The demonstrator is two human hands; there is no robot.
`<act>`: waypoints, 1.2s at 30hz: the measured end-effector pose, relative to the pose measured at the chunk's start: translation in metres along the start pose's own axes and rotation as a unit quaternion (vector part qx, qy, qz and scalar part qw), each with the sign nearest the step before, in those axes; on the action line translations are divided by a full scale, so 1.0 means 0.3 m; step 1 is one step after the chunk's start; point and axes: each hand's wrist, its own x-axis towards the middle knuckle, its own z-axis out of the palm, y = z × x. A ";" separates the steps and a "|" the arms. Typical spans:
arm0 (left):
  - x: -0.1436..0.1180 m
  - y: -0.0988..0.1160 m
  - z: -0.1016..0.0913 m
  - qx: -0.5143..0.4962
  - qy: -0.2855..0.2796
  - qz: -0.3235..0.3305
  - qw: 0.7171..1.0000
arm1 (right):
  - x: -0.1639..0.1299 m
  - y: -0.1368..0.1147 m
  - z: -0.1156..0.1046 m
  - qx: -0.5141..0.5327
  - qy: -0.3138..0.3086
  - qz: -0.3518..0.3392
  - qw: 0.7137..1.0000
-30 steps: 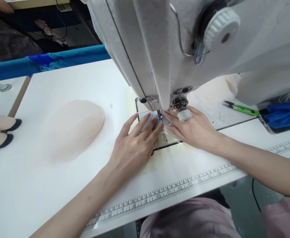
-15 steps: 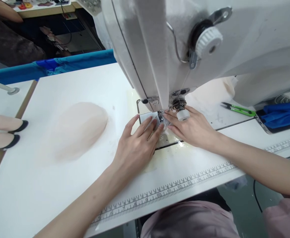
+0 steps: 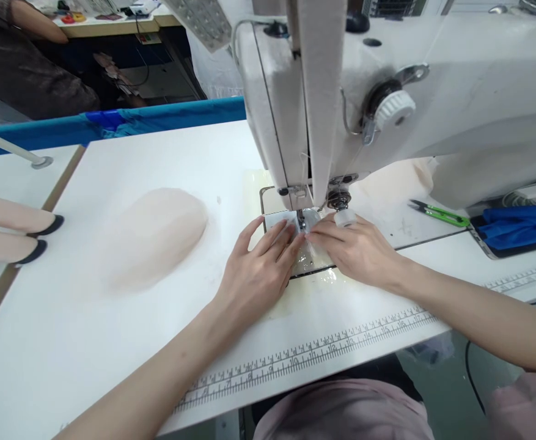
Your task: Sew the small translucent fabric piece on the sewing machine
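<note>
A white sewing machine (image 3: 387,79) stands over the white table (image 3: 112,342). My left hand (image 3: 258,275) lies flat with its fingers spread, pressing a small sheer piece of fabric (image 3: 311,253) onto the metal needle plate (image 3: 277,221) just left of the presser foot (image 3: 301,219). My right hand (image 3: 354,250) presses the same piece from the right, fingertips close to the needle. The fabric is thin and mostly hidden under my fingers.
A pile of pale peach fabric (image 3: 153,235) lies on the table to the left. Green thread snips (image 3: 442,212) and a blue cloth (image 3: 524,223) sit at the right. A printed ruler (image 3: 323,351) runs along the front edge. Two peach pieces with black tips (image 3: 15,235) lie at far left.
My head has pulled back, so more of the machine's top shows. Both hands stay pressed at the presser foot, drawn slightly toward me.
</note>
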 end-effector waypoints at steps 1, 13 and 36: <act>-0.002 0.001 -0.003 -0.001 0.004 0.004 1.000 | -0.003 -0.004 0.001 0.001 0.007 -0.004 1.000; -0.008 0.006 -0.020 -0.010 -0.004 0.009 1.000 | -0.020 -0.011 -0.007 0.021 0.013 -0.020 0.999; 0.009 -0.006 -0.007 -0.036 0.001 -0.017 0.999 | -0.023 0.009 0.005 0.003 0.017 -0.031 0.999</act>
